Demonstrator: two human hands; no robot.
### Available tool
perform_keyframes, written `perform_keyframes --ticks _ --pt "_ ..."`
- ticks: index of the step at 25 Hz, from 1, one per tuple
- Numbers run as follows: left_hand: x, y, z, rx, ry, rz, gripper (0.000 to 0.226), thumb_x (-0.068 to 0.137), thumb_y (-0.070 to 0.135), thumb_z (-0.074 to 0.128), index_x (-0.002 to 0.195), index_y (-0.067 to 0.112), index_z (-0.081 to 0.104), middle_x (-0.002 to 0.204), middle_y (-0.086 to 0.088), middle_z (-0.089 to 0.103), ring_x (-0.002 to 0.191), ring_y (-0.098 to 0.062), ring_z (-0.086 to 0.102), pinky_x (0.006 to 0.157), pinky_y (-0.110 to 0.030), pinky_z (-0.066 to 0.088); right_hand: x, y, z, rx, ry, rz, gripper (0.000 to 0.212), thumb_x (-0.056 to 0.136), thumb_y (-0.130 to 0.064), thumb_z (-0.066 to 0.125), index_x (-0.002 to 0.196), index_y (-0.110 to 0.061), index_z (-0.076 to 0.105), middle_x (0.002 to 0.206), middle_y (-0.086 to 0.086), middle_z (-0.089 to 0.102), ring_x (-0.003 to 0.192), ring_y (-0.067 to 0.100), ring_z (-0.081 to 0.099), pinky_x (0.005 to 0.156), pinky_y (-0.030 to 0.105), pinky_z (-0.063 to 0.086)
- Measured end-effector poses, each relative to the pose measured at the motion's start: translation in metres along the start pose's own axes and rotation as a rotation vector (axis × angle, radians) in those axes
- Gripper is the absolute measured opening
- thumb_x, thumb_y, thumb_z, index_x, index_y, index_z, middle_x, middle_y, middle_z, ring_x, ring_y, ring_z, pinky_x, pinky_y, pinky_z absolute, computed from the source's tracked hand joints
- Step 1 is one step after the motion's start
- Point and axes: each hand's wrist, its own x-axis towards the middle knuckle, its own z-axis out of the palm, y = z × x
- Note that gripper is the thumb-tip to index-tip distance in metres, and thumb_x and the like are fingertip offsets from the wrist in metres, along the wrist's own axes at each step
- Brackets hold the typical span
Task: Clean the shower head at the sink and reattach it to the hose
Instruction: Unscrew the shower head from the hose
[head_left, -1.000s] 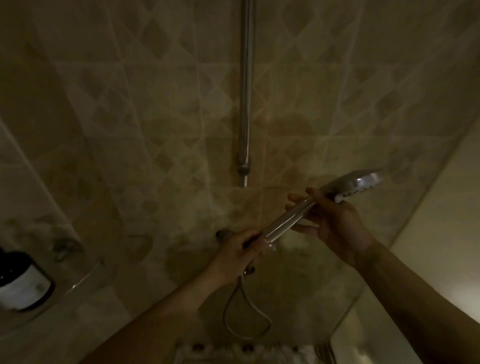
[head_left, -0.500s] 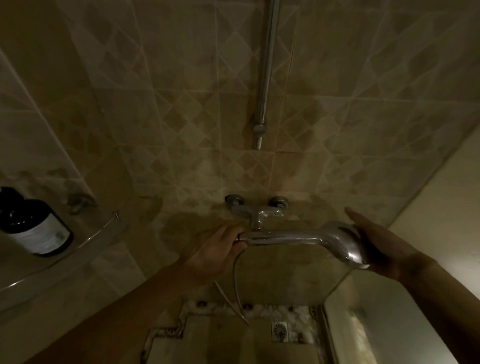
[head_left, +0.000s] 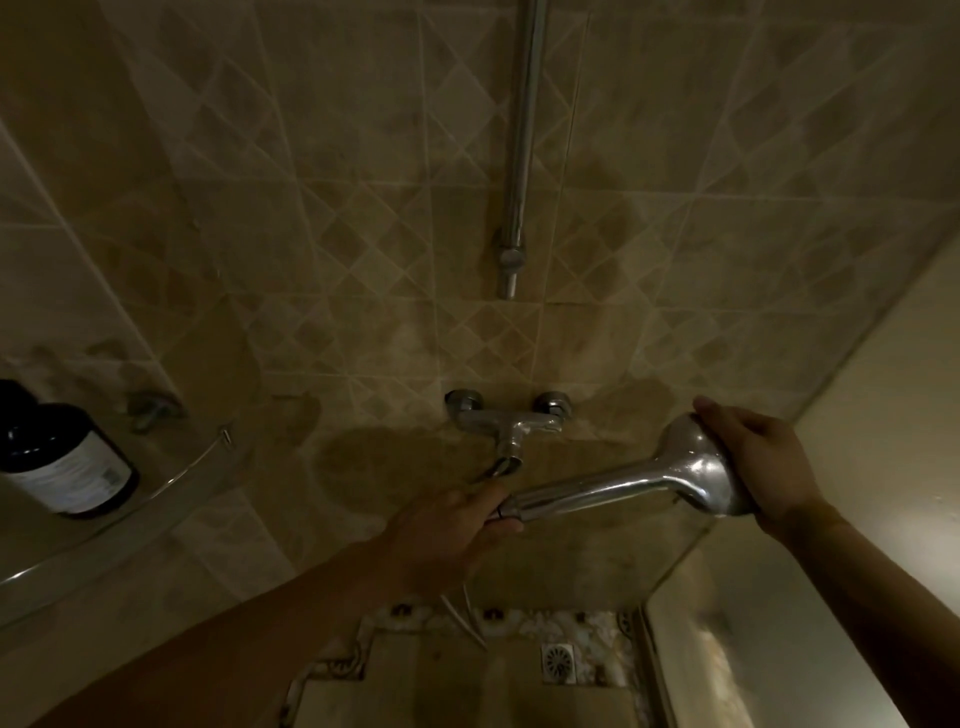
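A chrome shower head (head_left: 649, 483) lies almost level in front of the tiled wall, its round end to the right. My right hand (head_left: 753, 457) wraps over that round end. My left hand (head_left: 447, 525) grips the narrow end of the handle where it meets the hose (head_left: 470, 621). The hose hangs below my left hand toward the floor and also shows at the mixer tap's outlet (head_left: 506, 465). The spray face is turned away from me.
A chrome mixer tap (head_left: 511, 418) is fixed to the wall just above my left hand. A vertical rail (head_left: 522, 156) runs up the wall. A dark bottle (head_left: 67, 467) stands on a glass corner shelf (head_left: 119, 525) at left. A floor drain (head_left: 558, 662) lies below.
The shower head swung from pointing up-right down to nearly level, then tilted up slightly. My right hand slid from the handle to the round end. The view tipped downward.
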Motion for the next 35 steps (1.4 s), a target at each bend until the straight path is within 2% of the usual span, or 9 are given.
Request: perform_keyframes --ticks 4,8,12,15,17,22,25,27,35 --pt "0.007 -0.005 0.002 -0.137 0.001 -0.094 0.029 0.097 0.049 0.033 0.116 0.033 0.048 0.081 0.009 0.058 0.069 -0.01 0.053 0.061 -0.023 0.037 0.01 0.01 -0.016 0.08 -0.3 -0.015 0.055 0.062 -0.056 0.082 0.102 -0.02 0.075 0.104 0.014 0.073 0.096 0.041 0.068 0.072 0.043 0.054" --pt "0.007 -0.013 0.004 -0.29 -0.031 -0.091 0.012 0.098 0.045 0.036 0.091 0.046 0.045 0.07 0.009 0.052 0.061 -0.006 0.05 0.056 -0.023 0.037 0.006 -0.001 -0.047 0.132 -0.712 -0.07 0.09 0.052 -0.015 0.089 0.135 -0.027 0.057 0.135 0.004 0.059 0.111 0.032 0.064 0.073 0.036 0.06" --pt "0.018 -0.008 0.006 -0.087 -0.064 -0.138 0.027 0.098 0.046 0.034 0.112 0.027 0.047 0.091 -0.003 0.061 0.081 -0.021 0.059 0.063 -0.029 0.037 -0.001 -0.011 -0.034 -0.058 -0.417 -0.299 0.065 0.053 -0.065 0.083 0.106 -0.028 0.074 0.1 0.007 0.073 0.074 0.029 0.068 0.055 0.03 0.056" --pt "0.02 -0.007 0.014 0.351 0.033 -0.082 0.045 0.1 0.047 0.024 0.124 0.017 0.048 0.096 -0.008 0.068 0.085 -0.027 0.064 0.064 -0.031 0.042 -0.005 -0.015 -0.014 -0.117 -0.172 -0.404 0.039 0.069 -0.055 0.071 0.09 -0.022 0.073 0.074 0.008 0.07 0.046 0.029 0.058 0.04 0.021 0.042" --pt "0.018 -0.011 0.018 0.515 0.039 -0.055 0.058 0.101 0.047 0.015 0.107 0.017 0.064 0.064 -0.003 0.066 0.054 -0.02 0.062 0.045 -0.025 0.041 -0.005 -0.015 -0.007 -0.151 -0.095 -0.378 0.022 0.078 -0.04 0.073 0.083 -0.019 0.072 0.067 0.002 0.069 0.039 0.024 0.056 0.038 0.019 0.04" --pt "0.024 -0.04 0.037 0.683 0.174 0.057 0.041 0.094 0.052 0.037 0.102 0.019 0.06 0.052 0.004 0.058 0.041 -0.017 0.054 0.043 -0.024 0.043 -0.003 -0.014 0.006 -0.119 -0.113 -0.071 0.023 0.084 -0.041 0.072 0.083 -0.018 0.073 0.075 0.012 0.07 0.053 0.029 0.069 0.049 0.032 0.053" --pt "0.029 -0.047 0.031 0.75 0.226 0.091 0.041 0.094 0.058 0.039 0.092 0.022 0.059 0.044 0.006 0.048 0.034 -0.012 0.044 0.039 -0.02 0.034 0.0 -0.012 0.013 0.308 -0.229 0.377 0.017 0.091 -0.022 0.063 0.099 -0.008 0.069 0.091 0.02 0.072 0.073 0.031 0.07 0.071 0.039 0.058" --pt "0.03 -0.046 0.027 0.738 0.194 0.148 0.036 0.087 0.056 0.052 0.09 0.021 0.054 0.043 0.005 0.047 0.032 -0.011 0.043 0.038 -0.02 0.031 0.004 -0.009 0.015 0.44 -0.248 0.648 0.024 0.093 -0.024 0.059 0.1 -0.001 0.065 0.079 0.018 0.072 0.071 0.03 0.067 0.059 0.033 0.059" --pt "0.025 -0.009 0.028 0.499 -0.227 -0.063 0.059 0.102 0.043 0.023 0.146 0.005 0.014 0.117 -0.017 0.063 0.103 -0.04 0.059 0.088 -0.044 0.043 0.017 0.029 0.021 0.493 -0.047 0.283 0.02 0.079 -0.024 0.075 0.087 -0.006 0.071 0.082 0.011 0.072 0.063 0.021 0.068 0.047 0.027 0.056"
